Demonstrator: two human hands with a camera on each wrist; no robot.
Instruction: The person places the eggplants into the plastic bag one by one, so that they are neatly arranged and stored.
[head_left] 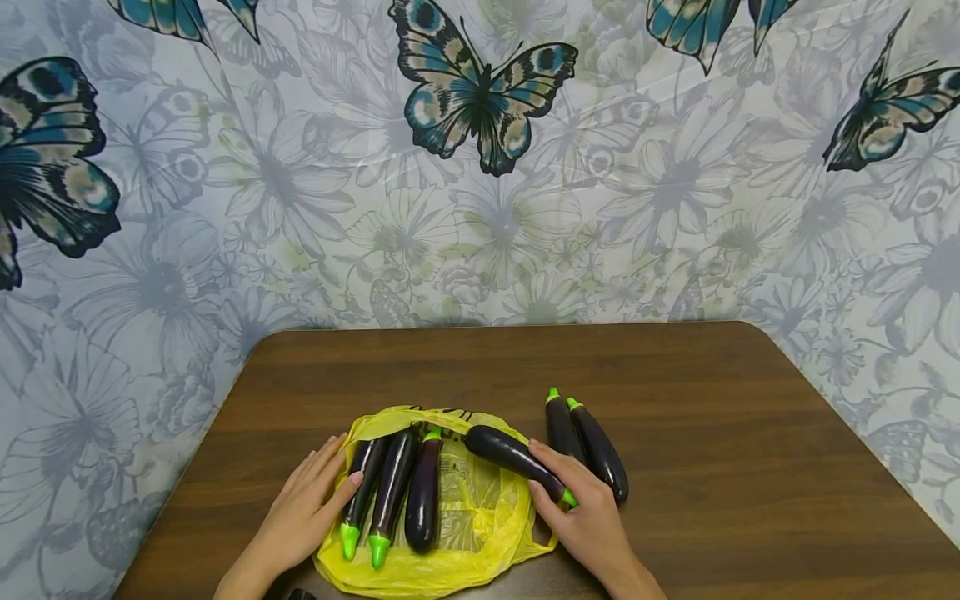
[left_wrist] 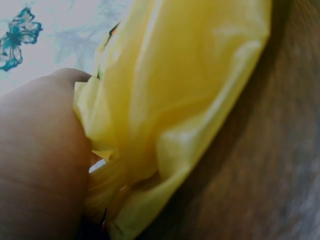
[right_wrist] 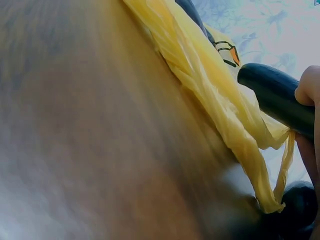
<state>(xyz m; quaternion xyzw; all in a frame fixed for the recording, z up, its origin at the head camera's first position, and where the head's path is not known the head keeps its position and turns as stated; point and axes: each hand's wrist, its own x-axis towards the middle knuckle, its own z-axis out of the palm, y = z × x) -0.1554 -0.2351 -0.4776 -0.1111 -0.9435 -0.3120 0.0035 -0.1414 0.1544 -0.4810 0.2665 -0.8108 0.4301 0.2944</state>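
Note:
A yellow plastic bag (head_left: 480,517) lies flat on the brown wooden table (head_left: 675,375). Three dark purple eggplants (head_left: 393,487) with green stems lie side by side on it. My left hand (head_left: 339,465) rests flat on the bag's left edge, its thumb against the leftmost eggplant (head_left: 363,483). My right hand (head_left: 555,487) grips a fourth eggplant (head_left: 506,454) near its stem end, over the bag's right side. In the right wrist view, that eggplant (right_wrist: 277,95) shows above the bag's crumpled edge (right_wrist: 210,95). The left wrist view is filled by the bag (left_wrist: 175,100) and my left hand (left_wrist: 35,160).
Two more eggplants (head_left: 600,450) lie together on the table just right of my right hand. A butterfly-and-flower patterned sheet (head_left: 480,208) hangs behind and around the table. The table's rounded far corners and side edges are in view.

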